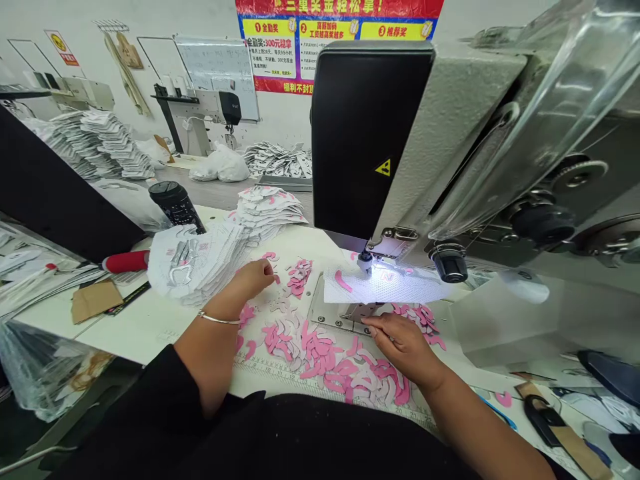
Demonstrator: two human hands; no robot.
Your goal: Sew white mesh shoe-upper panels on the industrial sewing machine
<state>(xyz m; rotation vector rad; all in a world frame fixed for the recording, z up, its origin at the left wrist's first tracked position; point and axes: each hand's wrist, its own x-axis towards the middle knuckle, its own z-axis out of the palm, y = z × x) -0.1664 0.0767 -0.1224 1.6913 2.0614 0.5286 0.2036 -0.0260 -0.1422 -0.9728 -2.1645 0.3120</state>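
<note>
My left hand [256, 277] is closed in a pinch above the table, to the left of the sewing machine. A small pink curved piece [277, 279] shows at its fingertips. My right hand [403, 343] has thumb and index finger together at the front edge of the machine's metal bed [325, 313]; what they hold, if anything, is hidden. Under the lit needle area [366, 263] lies a white mesh shoe-upper piece [400, 288] with a pink curved patch [343, 281] on it. Loose pink and whitish cut pieces [317, 350] are heaped between my hands.
The sewing machine head [370, 140] looms over the right half. Stacks of white printed upper pieces [215, 260] stand at left, with a black tumbler [175, 200] behind and a red handle [126, 262] beside them. Black-handled scissors [543, 417] lie at far right. A ruler strip [280, 379] edges the table.
</note>
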